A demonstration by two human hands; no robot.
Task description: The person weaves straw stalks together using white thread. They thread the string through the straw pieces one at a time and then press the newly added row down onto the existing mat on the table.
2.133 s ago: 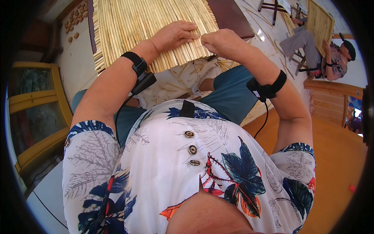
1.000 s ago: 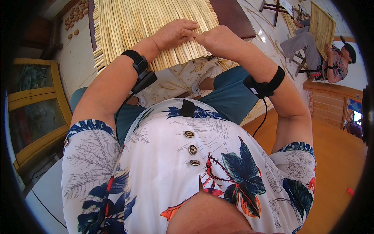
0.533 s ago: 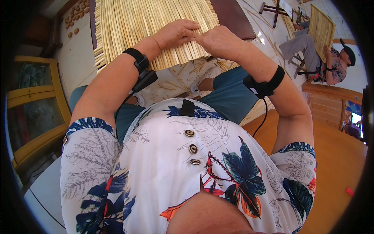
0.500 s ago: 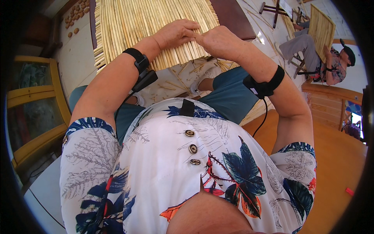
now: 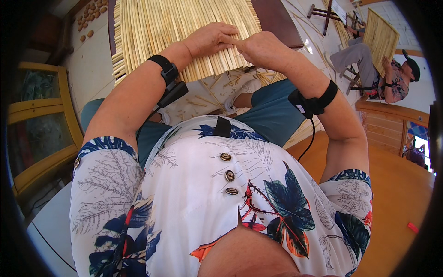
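Note:
A mat of pale, straight reed stalks (image 5: 157,34) lies side by side on a dark reddish-brown board (image 5: 279,23), its near ends uneven. Over its near right part rests my left hand (image 5: 211,39), fingers bent and drawn together toward the right. My right hand (image 5: 263,48) is curled closed at the mat's near right edge, thumb and forefinger pinched by the left fingertips. The two hands meet there. Whatever sits between the fingers is hidden or too small to make out.
Cut stalk pieces (image 5: 200,99) litter the floor between my feet. Round brown objects (image 5: 90,18) lie at the far left, above a yellow-framed glass panel (image 5: 39,108). At right, a seated person (image 5: 394,83) holds another stalk panel (image 5: 379,39), near a folding stand (image 5: 326,16).
My right hand has shifted slightly to the right, its grip still pinched. The left hand stays nearly in place. At right, the other person's panel has moved a little.

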